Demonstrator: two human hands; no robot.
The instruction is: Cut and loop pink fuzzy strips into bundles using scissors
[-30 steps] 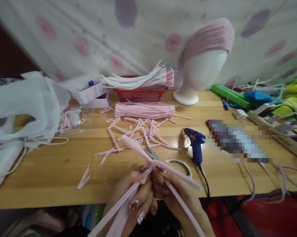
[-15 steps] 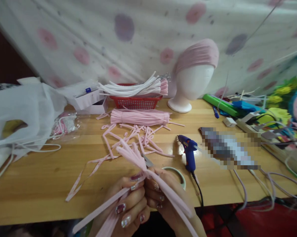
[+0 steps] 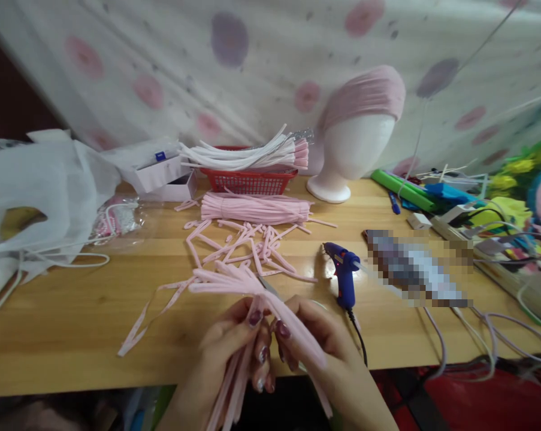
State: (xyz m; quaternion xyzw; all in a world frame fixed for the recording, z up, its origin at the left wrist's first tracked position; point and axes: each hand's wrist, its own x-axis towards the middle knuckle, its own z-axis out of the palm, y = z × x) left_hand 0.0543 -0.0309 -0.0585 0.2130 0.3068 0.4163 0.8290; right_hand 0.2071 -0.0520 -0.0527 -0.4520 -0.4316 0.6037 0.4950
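Observation:
A bunch of pink pipe cleaners (image 3: 227,280) is gathered at its middle between my two hands. Its stems fan out three ways: up and left, down past my left palm, and down right over my right hand. My left hand (image 3: 229,341) is closed on the downward stems, thumb pressed on top. With thumb and fingers, my right hand (image 3: 322,335) pinches the stems on the right, close to the join. Behind the bunch a grey scissor blade (image 3: 269,287) shows in part. The tape roll beyond my right hand is mostly covered.
A blue glue gun (image 3: 344,276) lies to the right, its cord running off the front edge. Loose bent pink stems (image 3: 252,245) and a tied pink bundle (image 3: 254,208) lie ahead. Farther back are a red basket (image 3: 247,182) and a white foam head (image 3: 357,149). Cables crowd the right.
Both hands have turned the bunch. The upper stems now lean farther left, and the lower left ones hang more steeply. The left thumb now lies across the stems.

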